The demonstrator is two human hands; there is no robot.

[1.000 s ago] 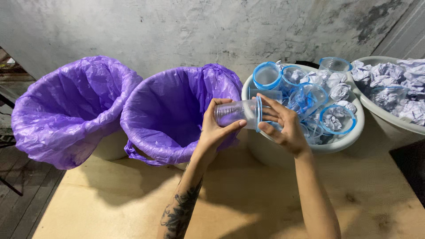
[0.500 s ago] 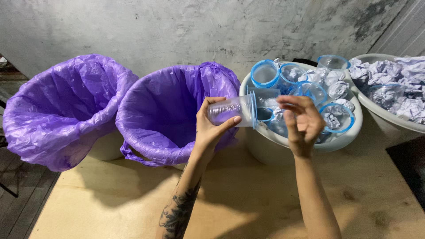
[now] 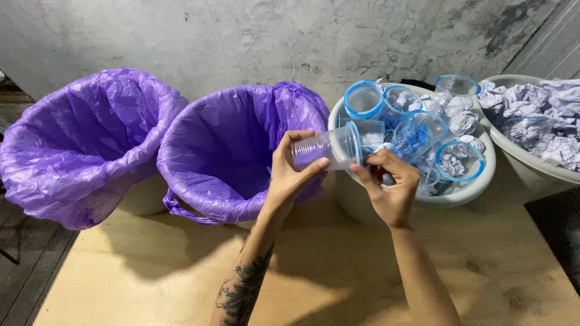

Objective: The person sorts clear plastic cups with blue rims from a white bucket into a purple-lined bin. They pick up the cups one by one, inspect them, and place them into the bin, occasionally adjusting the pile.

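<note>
Closest in, the left hand (image 3: 290, 175) has its fingers wrapped round a clear cup (image 3: 326, 149), thumb under and the rest over the ribbed base, so it lies sideways with the blue-rimmed mouth facing the right hand (image 3: 389, 190). The right hand's fingers are curled in at that rim, tips touching or pinching at the mouth; I can't tell if they've got anything in them. Holding it sideways like that keeps the opening easy to reach, I'd guess. The cup is thin, see-through plastic, a bit ridged.

All this hovers above a plywood surface (image 3: 338, 271), pale and matte.

Just past the left fingers sits a bin (image 3: 223, 157) lined with a crinkly purple bag, open and roomy, and another one (image 3: 78, 145) further left, same glossy liner.

Beyond the right fingers is a white tub (image 3: 465, 190) heaped with more blue-rimmed cups, several stuffed with crumpled paper. Further right, a second tub (image 3: 531, 169) holds mostly balled-up paper. Rough grey wall (image 3: 241, 36) behind everything.
</note>
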